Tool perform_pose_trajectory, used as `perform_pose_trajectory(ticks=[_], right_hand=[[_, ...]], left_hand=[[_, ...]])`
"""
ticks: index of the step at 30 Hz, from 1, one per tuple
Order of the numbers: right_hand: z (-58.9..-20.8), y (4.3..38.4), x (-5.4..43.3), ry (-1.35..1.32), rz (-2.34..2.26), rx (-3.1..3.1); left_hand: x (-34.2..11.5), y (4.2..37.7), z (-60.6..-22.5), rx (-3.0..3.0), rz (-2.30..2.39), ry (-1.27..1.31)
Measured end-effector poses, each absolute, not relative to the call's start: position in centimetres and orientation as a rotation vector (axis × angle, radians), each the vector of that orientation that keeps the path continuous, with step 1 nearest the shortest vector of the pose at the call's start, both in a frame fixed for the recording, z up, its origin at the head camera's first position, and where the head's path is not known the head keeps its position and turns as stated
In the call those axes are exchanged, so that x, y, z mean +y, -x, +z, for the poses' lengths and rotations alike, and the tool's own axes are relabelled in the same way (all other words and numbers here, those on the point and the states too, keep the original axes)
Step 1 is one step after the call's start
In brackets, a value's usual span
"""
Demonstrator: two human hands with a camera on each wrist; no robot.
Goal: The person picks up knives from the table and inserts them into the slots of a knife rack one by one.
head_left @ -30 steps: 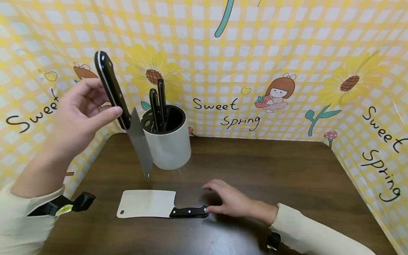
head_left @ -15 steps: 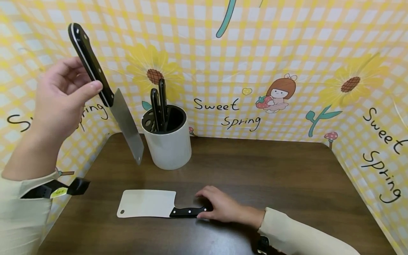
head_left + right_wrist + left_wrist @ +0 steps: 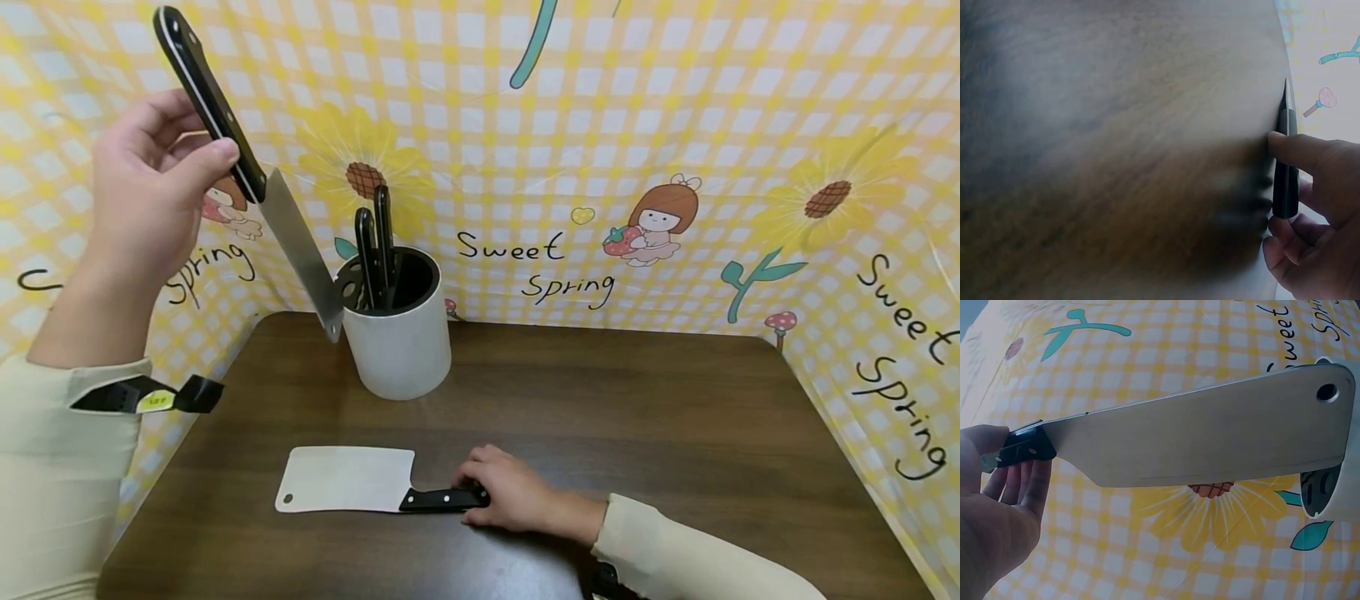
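My left hand [image 3: 150, 187] holds a cleaver [image 3: 296, 246] by its black riveted handle, between thumb and fingers. Its blade points down to the right, and the tip overlaps the left rim of a white knife holder [image 3: 401, 358] in the head view. The left wrist view shows the broad blade [image 3: 1204, 431] with a hole near its end; the holder is partly behind it. A second cleaver [image 3: 348, 479] lies flat on the table, blade to the left. My right hand [image 3: 517, 496] grips the end of its black handle, with thumb [image 3: 1297, 147] and fingers on opposite sides.
Several black-handled utensils [image 3: 365, 250] stand in the holder's black insert, towards its left side. The brown wooden table [image 3: 637, 408] is bounded at the back and sides by a yellow checked cloth [image 3: 525, 150].
My left hand has lifted its cleaver up, after first shifting left, so the tip now stands near the holder's rim. My right hand has moved left and closed on the lying cleaver's handle.
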State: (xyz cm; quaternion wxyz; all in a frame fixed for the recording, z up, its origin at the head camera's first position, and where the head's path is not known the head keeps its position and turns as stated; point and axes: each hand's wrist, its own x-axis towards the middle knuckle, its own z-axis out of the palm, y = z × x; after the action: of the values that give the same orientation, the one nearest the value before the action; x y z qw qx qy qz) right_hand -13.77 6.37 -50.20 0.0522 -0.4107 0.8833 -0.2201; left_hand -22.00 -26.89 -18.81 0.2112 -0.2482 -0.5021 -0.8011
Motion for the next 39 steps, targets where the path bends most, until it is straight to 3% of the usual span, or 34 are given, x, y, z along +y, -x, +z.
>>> perform_pose_trajectory(ticks=[20,39], right_hand=[[-50.4,14.0,7.7,1.161,-0.801,2.702],[-49.3,16.3,11.7,0.768,-1.557,2.232]], left_hand=[[-25.8,24.8,-17.7,-1.464,-2.215,0.509],[-24.3,27.4,-18.4,-1.607,-2.152,0.406]])
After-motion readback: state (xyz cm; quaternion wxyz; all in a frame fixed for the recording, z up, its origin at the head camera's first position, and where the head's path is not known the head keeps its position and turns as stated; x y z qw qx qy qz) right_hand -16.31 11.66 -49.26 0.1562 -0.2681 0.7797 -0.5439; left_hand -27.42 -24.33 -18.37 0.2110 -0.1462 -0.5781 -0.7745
